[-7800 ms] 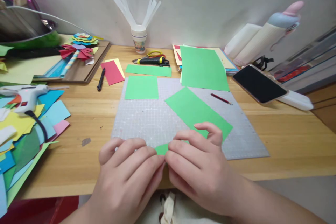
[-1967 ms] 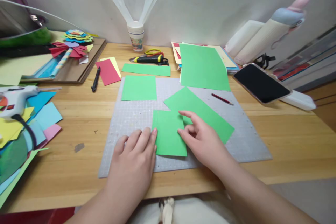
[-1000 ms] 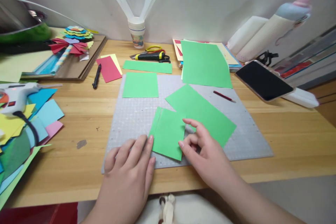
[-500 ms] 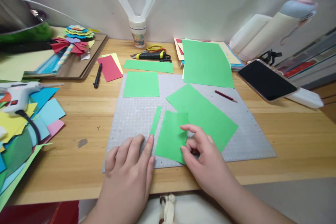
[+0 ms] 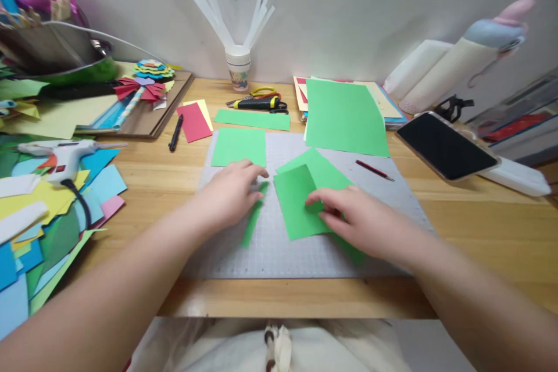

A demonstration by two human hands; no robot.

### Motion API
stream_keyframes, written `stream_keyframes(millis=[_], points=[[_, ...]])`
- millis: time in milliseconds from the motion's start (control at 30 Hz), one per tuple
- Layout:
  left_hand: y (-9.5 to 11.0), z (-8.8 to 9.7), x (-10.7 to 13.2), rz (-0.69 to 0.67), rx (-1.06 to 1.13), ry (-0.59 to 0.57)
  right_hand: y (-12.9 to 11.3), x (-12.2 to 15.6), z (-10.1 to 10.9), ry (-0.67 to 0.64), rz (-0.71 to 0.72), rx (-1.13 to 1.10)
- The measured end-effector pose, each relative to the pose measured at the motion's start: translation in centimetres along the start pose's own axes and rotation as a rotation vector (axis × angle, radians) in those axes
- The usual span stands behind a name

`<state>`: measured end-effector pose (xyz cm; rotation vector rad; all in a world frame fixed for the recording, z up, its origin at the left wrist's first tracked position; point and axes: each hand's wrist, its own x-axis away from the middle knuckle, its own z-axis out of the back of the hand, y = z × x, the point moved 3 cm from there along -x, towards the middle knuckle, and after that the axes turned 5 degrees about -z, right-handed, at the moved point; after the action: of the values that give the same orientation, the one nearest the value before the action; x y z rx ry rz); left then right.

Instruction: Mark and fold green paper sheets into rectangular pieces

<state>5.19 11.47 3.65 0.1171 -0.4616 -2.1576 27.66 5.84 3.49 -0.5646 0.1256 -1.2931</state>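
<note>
My left hand [image 5: 238,193] hovers above or rests on the left part of the grey cutting mat, its fingers stretched forward and apart. Thumb and fingertips are beside the upper end of a narrow green paper strip [image 5: 251,225]. My right hand [image 5: 351,218], slightly blurred, grips a green paper square [image 5: 296,203] at its right edge with bent fingers. This square overlaps a larger green sheet [image 5: 325,165], whose lower part is mostly hidden by the hand and square. Farther back lies another green rectangle [image 5: 239,146].
Behind the cutting mat [image 5: 218,261] lie a long green strip [image 5: 253,120], a utility knife [image 5: 257,104] and a stack topped with green paper [image 5: 346,116]. A pencil [image 5: 374,170] and phone [image 5: 447,145] are rightward. A glue gun [image 5: 65,160] rests on paper scraps.
My left hand has moved forward off the strip's near end. My right hand has shifted up and right with the green square, which now overlaps the larger sheet more. The view has shifted slightly.
</note>
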Motion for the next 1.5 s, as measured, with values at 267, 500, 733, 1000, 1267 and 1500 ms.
stream_keyframes(millis=[267, 500, 733, 1000, 1267, 1500], points=[[-0.4, -0.5, -2.8, -0.011, 0.034, -0.111, 1.7, -3.5, 0.1, -0.047, 0.105, -0.168], [-0.1, -0.6, -1.3, 0.003, 0.082, -0.048, 2.6, -3.3, -0.4, -0.057, 0.192, -0.177], [0.4, 0.0, -2.5, -0.001, 0.099, -0.157, 2.4, -3.4, -0.3, -0.037, 0.203, -0.146], [-4.9, 2.3, 0.7, 0.297, 0.084, 0.081, 2.6, -3.5, -0.5, -0.017, 0.194, -0.351], [-4.6, 3.7, 4.5, 0.411, -0.244, 0.572, 1.5, -2.3, -0.8, -0.017, 0.288, -0.581], [5.5, 0.7, 2.1, -0.357, -0.32, 0.483, -1.3, 0.2, 0.8, 0.363, 0.687, -0.222]])
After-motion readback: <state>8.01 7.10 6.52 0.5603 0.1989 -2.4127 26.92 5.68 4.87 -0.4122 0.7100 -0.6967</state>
